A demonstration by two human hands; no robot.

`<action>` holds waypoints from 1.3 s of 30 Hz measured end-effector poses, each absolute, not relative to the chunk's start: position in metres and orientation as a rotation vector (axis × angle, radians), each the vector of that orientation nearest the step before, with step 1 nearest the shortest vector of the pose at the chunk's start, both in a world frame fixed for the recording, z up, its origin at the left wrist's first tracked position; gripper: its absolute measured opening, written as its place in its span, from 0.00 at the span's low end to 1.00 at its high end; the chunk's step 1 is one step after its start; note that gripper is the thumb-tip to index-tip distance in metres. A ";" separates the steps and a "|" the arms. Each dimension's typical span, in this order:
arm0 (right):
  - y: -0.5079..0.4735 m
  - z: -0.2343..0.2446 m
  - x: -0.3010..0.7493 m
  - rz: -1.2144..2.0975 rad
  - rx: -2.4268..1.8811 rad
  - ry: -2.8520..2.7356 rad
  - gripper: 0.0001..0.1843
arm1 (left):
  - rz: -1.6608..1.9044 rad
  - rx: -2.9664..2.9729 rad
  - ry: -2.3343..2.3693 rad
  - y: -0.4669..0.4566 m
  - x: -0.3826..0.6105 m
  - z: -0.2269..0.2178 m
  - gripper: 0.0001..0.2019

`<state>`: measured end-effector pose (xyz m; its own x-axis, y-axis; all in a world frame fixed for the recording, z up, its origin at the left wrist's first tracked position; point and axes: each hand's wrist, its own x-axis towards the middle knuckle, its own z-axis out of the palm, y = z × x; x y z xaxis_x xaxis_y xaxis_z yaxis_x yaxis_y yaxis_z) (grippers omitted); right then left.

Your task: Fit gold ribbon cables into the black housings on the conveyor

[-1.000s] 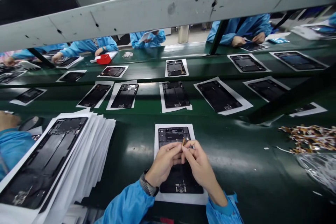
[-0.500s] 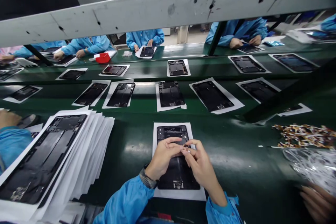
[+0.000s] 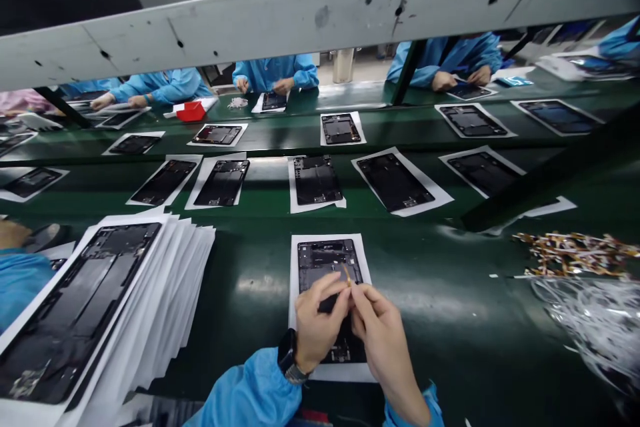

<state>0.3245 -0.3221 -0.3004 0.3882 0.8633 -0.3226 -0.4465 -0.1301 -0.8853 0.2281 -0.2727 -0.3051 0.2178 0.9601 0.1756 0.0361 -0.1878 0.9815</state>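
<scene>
My left hand (image 3: 320,323) and my right hand (image 3: 381,327) meet at the fingertips, both pinching a small orange-brown flex cable (image 3: 347,273). One end of the cable sticks up above the fingers. Just beneath my hands lies a black tablet housing (image 3: 327,253), flat on a white paper sheet (image 3: 294,267). Its middle is partly covered by my fingers; the top with its fittings shows. A dark watch sits on my left wrist.
On the left stands a stack of housings between paper sheets (image 3: 187,280). Orange flex cables (image 3: 575,252) and clear plastic strips (image 3: 595,313) lie in piles at right. Beyond, several housings rest on a green line (image 3: 270,180), under a slanting black post (image 3: 525,190). Co-workers sit opposite.
My hands have turned and drawn slightly nearer, and the orange cable now stands out above the fingertips. Housings on the near line have shifted left. Another person's hand at lower right is gone.
</scene>
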 end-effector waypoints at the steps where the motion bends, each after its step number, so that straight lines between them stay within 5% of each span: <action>1: -0.323 -0.302 0.325 1.180 -1.242 -0.442 0.18 | 1.142 1.491 0.987 -0.272 0.228 -0.306 0.14; 11: -0.320 -0.304 0.327 1.029 -1.410 -0.526 0.17 | 1.262 1.705 0.940 -0.272 0.233 -0.305 0.10; 16: -0.329 -0.308 0.345 0.924 -1.505 -0.588 0.14 | 1.125 1.265 0.991 -0.261 0.238 -0.300 0.10; 23: -0.388 -0.315 0.447 -0.045 -2.511 -0.446 0.18 | 1.121 0.954 0.947 -0.244 0.237 -0.299 0.14; 30: -0.337 -0.298 0.333 0.123 -1.826 -1.209 0.13 | 1.092 1.170 0.958 -0.266 0.241 -0.299 0.08; 39: -0.331 -0.289 0.339 -0.088 -1.891 -1.447 0.15 | 1.123 1.393 0.933 -0.267 0.233 -0.297 0.05</action>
